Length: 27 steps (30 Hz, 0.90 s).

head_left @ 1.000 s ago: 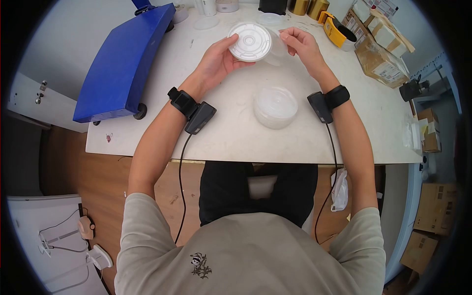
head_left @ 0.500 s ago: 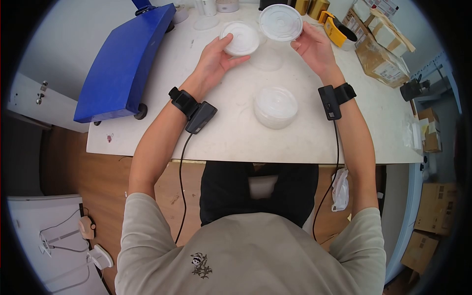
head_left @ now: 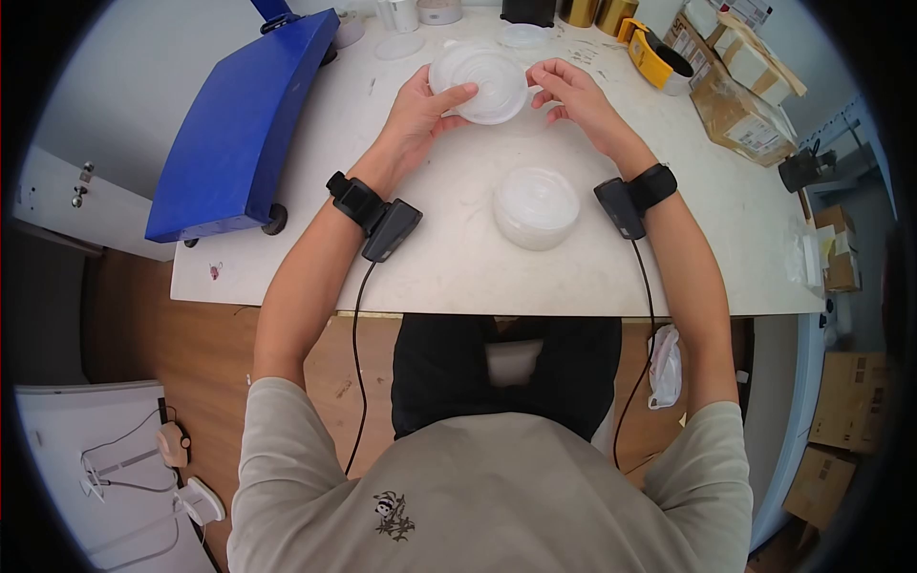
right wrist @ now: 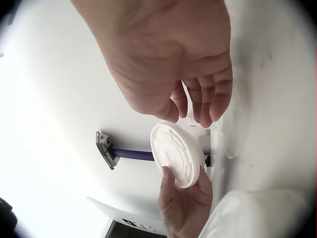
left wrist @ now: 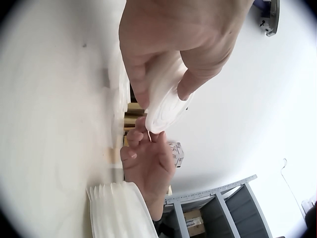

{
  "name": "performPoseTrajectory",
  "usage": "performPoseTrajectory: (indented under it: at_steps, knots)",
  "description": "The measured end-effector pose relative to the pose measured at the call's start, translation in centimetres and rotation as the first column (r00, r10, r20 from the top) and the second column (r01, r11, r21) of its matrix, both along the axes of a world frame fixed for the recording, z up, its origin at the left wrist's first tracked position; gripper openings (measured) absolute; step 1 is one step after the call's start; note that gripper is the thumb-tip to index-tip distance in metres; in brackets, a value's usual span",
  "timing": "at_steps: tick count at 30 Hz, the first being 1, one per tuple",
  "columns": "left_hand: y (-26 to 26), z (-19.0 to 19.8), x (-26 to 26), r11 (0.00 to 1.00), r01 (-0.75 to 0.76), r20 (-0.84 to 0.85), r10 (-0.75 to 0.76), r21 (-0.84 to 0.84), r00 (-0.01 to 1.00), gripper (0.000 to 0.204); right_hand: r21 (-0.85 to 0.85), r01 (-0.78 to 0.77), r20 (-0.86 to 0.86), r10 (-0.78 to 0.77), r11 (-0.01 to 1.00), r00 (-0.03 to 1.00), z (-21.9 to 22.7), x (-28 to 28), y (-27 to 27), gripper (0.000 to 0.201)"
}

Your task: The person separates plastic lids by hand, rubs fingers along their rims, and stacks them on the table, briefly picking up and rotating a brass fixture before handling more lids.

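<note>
White translucent round plastic lids (head_left: pixel 492 86), overlapping one another, are held up above the table by my left hand (head_left: pixel 420 115), thumb on the near face and fingers behind. At their right rim is my right hand (head_left: pixel 578 100), its fingers loosely bent and fingertips right at the edge. The right wrist view shows the ringed face of a lid (right wrist: pixel 176 153) just below my right thumb and fingers. Nearer to me on the table stands a stack of translucent round tubs (head_left: pixel 537 210); their layered rims (left wrist: pixel 116 208) show in the left wrist view.
A blue platform scale (head_left: pixel 239 134) stands at the left of the white table (head_left: pixel 430 277). Behind are a clear disc (head_left: pixel 523 36), gold cans (head_left: pixel 611 14) and white containers (head_left: pixel 401 14). A yellow-black tape dispenser (head_left: pixel 659 62) and taped cardboard boxes (head_left: pixel 740 115) sit at the right.
Half a second ago my right hand held one lid apart, up and to the right. That lid now overlaps those in my left hand, and my right fingers have loosened at the rim.
</note>
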<state>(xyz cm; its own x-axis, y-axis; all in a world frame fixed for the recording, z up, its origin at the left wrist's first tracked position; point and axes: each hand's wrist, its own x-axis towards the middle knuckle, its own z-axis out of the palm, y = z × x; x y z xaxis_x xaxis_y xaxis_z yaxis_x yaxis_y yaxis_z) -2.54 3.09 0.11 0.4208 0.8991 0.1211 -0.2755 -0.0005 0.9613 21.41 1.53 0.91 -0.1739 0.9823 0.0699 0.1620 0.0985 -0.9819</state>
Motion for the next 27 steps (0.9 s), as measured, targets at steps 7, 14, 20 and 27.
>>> performPoseTrajectory:
  at_steps: [7, 14, 20, 27]
  knots:
    - [-0.7, 0.2, 0.3, 0.996, 0.072, -0.125, -0.077, -0.048, 0.989, 0.059, 0.219, -0.019, 0.139, -0.012, 0.976, 0.99, -0.4, -0.2, 0.3, 0.039]
    - [-0.3, 0.2, 0.0, 0.99, 0.085, 0.059, -0.079, -0.108, 0.995, 0.054, 0.109, -0.104, 0.164, 0.085, 0.989, 0.983, -0.2, -0.1, 0.0, 0.037]
    - [-0.7, 0.7, 0.0, 0.991, 0.054, 0.105, -0.042, -0.123, 0.994, 0.055, 0.054, -0.144, 0.091, 0.139, 0.988, 0.986, -0.2, 0.0, 0.1, 0.029]
    - [-0.6, 0.6, 0.1, 0.987, 0.103, 0.071, -0.095, -0.12, 0.993, 0.054, -0.017, -0.193, 0.125, 0.193, 0.981, 0.973, 0.6, -0.5, -0.7, 0.026]
